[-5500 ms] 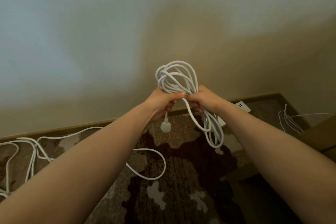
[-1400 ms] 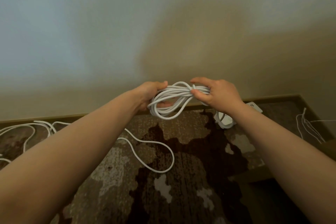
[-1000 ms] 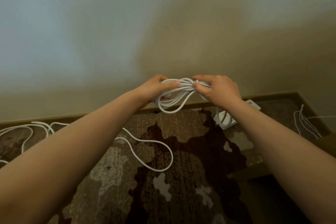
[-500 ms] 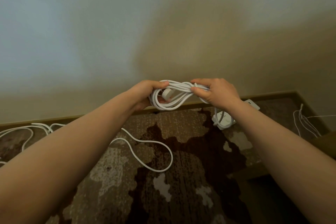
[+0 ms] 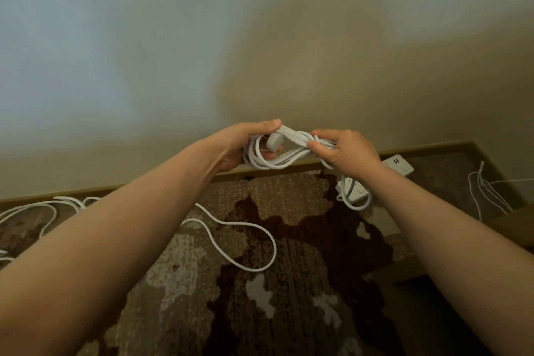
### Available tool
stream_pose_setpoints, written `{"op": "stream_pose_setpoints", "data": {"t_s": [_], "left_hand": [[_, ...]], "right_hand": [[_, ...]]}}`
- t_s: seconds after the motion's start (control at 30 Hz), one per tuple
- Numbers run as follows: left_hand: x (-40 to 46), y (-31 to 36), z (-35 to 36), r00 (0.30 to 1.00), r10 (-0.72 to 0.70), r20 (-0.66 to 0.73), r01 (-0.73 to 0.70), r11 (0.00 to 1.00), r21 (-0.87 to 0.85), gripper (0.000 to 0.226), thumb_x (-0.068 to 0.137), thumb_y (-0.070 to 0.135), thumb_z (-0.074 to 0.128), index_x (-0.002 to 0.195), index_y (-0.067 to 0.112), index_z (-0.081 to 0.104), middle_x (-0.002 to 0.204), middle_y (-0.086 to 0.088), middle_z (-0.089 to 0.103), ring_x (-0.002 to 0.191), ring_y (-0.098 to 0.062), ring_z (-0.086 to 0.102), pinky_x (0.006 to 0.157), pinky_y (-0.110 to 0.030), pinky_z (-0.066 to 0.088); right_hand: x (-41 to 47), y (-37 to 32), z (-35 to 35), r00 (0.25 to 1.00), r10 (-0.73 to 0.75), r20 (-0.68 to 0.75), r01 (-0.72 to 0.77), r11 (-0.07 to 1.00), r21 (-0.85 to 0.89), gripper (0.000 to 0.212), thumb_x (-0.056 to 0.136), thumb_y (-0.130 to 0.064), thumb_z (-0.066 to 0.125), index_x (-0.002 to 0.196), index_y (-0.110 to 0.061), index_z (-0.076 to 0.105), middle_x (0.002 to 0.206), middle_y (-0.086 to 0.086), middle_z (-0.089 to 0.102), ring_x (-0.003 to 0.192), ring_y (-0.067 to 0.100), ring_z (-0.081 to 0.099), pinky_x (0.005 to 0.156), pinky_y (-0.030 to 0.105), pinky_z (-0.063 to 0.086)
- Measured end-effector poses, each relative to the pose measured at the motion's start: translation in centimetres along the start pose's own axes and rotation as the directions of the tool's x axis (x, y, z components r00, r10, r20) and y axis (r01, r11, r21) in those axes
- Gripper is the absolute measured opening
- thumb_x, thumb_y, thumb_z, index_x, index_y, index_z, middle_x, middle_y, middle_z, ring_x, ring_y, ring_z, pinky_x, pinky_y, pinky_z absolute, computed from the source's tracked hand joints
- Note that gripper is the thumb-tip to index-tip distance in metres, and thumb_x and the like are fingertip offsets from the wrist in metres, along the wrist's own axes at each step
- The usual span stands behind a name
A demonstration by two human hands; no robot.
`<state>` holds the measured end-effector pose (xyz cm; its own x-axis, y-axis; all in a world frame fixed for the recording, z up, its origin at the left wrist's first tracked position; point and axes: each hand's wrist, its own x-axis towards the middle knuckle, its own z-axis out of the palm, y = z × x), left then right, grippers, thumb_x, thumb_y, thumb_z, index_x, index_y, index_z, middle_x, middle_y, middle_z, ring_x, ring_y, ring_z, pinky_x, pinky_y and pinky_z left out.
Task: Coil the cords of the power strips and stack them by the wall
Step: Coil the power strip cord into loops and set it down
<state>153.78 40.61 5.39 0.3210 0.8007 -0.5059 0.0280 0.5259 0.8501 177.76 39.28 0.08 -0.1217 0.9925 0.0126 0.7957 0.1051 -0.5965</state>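
The coiled cord (image 5: 277,153) is clasped at each end by the left hand (image 5: 239,147) and right hand (image 5: 346,150); light, springy loops are best pinched midway.

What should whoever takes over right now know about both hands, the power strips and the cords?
Left hand: grips one end of the coiled cord, with the plug by its thumb.
Right hand: grips the other end of the coiled cord.
A power strip hangs on this cord below the right wrist; another power strip lies by the wall.
Done: this cord is bundled.
Left: set it by the wall, then coil the loose cord lying on the carpet and the thin cords at right.
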Motion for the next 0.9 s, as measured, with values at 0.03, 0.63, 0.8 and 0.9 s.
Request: {"op": "stream_pose_setpoints", "data": {"t_s": [0.03, 0.63, 0.8, 0.9], "left_hand": [[0.0, -0.1, 0.0, 1.0, 0.025, -0.004, -0.025, 1.0, 0.007, 0.036, 0.083, 0.019, 0.066, 0.111, -0.003, 0.063, 0.098, -0.019, 0.065, 0.088, -0.026, 0.063, 0.078, -0.031, 0.058], [-0.2, -0.3, -0.4, 0.999, 0.004, 0.042, 0.015, 0.889, -0.458, 0.026, 0.083, 0.002, 0.053, 0.108, 0.004, 0.06, 0.087, -0.02, 0.072, 0.054, -0.017, 0.066, 0.063, -0.024, 0.057], [0.7, 0.3, 1.6, 0.927, 0.289, -0.238, -0.331, 0.93, -0.159, 0.03, 0.086, -0.003, 0.058, 0.106, 0.02, 0.052, 0.074, -0.007, 0.063, 0.048, -0.013, 0.058, 0.051, -0.026, 0.053], [0.5, -0.3, 1.9, 0.812, 0.504, -0.295, -0.464, 0.864, 0.198, 0.04, 0.083, -0.002, 0.061, 0.114, 0.023, 0.053, 0.079, -0.004, 0.063, 0.056, -0.018, 0.061, 0.059, -0.033, 0.058]], "right_hand": [[0.1, 0.0, -0.2, 1.0, 0.013, -0.003, -0.013, 1.0, 0.008, 0.05, 0.084, -0.071, 0.049, 0.122, -0.042, 0.065, 0.1, -0.012, 0.071, 0.08, 0.011, 0.064, 0.066, 0.036, 0.056], [-0.6, -1.2, -0.1, 0.994, 0.008, -0.112, 0.023, 0.963, 0.267, 0.02, 0.081, -0.062, 0.051, 0.088, -0.055, 0.067, 0.074, -0.009, 0.069, 0.068, 0.018, 0.063, 0.062, 0.045, 0.053], [-0.7, -1.6, -0.6, 0.984, 0.054, -0.172, 0.016, 0.924, 0.382, 0.021, 0.089, -0.043, 0.057, 0.076, -0.038, 0.071, 0.058, -0.015, 0.059, 0.052, 0.002, 0.048, 0.052, 0.03, 0.04], [-0.3, -2.2, -1.0, 0.987, 0.071, -0.144, -0.001, 0.899, 0.437, 0.026, 0.09, -0.035, 0.057, 0.067, -0.031, 0.07, 0.05, -0.014, 0.049, 0.046, 0.005, 0.039, 0.049, 0.027, 0.033]]}}
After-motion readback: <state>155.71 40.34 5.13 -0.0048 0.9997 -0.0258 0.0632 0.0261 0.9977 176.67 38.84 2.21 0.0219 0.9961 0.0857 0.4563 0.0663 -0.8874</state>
